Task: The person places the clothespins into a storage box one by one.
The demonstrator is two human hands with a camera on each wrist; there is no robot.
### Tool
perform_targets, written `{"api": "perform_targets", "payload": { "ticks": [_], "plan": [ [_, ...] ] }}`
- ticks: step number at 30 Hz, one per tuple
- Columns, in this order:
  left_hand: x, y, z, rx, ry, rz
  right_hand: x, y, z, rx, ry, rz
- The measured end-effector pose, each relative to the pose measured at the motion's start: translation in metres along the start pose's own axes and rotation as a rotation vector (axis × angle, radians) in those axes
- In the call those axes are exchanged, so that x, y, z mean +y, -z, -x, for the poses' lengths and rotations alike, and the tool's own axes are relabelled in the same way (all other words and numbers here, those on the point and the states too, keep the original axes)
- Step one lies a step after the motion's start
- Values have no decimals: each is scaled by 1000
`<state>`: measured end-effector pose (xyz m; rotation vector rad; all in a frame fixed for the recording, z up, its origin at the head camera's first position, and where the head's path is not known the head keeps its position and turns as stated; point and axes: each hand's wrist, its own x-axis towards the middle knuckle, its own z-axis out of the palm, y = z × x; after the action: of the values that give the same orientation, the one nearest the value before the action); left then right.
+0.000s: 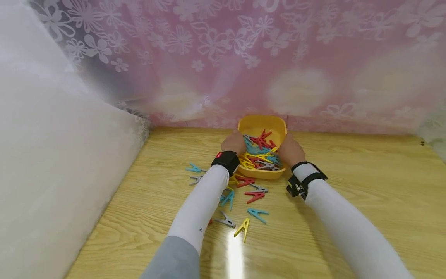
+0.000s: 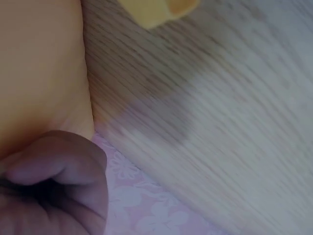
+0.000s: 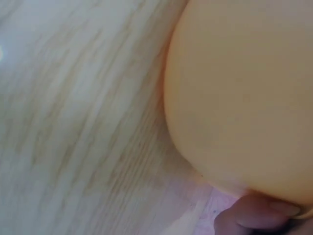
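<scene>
A yellow plastic basin (image 1: 263, 173) stands at the back of the wooden table, with many red, blue, yellow and grey clothespins (image 1: 261, 151) heaped inside. My left hand (image 1: 234, 142) grips its left side, the fingers curled in the left wrist view. On the opposite side my right hand (image 1: 292, 150) holds the rim; a thumb (image 3: 259, 214) shows against the wall in the right wrist view. In front of the basin lie several loose clothespins, among them a yellow clothespin (image 1: 242, 229), a blue clothespin (image 1: 258, 214) and a red clothespin (image 1: 254, 196). My left forearm hides some of them.
A pink floral curtain (image 1: 223, 77) hangs right behind the basin. At the left a white wall (image 1: 62, 135) borders the wooden table (image 1: 362, 170). A blue clothespin (image 1: 194, 167) and a grey one lie left of my left forearm.
</scene>
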<state>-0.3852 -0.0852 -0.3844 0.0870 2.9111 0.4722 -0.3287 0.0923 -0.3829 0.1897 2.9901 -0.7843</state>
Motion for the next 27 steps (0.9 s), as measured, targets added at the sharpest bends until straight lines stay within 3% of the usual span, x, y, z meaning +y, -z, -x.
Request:
{"api": "perform_targets", "payload": {
  "ticks": [4, 10, 16, 21, 27],
  "plan": [
    [-11, 2, -6, -48, -36, 70, -8, -6, -3, 25, -19, 35],
    [-18, 5, -16, -50, -95, 102, -16, -7, -9, 44, -112, 64],
    [-27, 16, -11, -60, -117, 191, -18, -5, -8, 62, -123, 86],
    [-70, 36, -5, 32, -221, 263, -18, -5, -6, 73, -128, 104],
    [-134, 55, 11, 34, -258, 305, -13, -7, -5, 68, -139, 115]
  ]
}}
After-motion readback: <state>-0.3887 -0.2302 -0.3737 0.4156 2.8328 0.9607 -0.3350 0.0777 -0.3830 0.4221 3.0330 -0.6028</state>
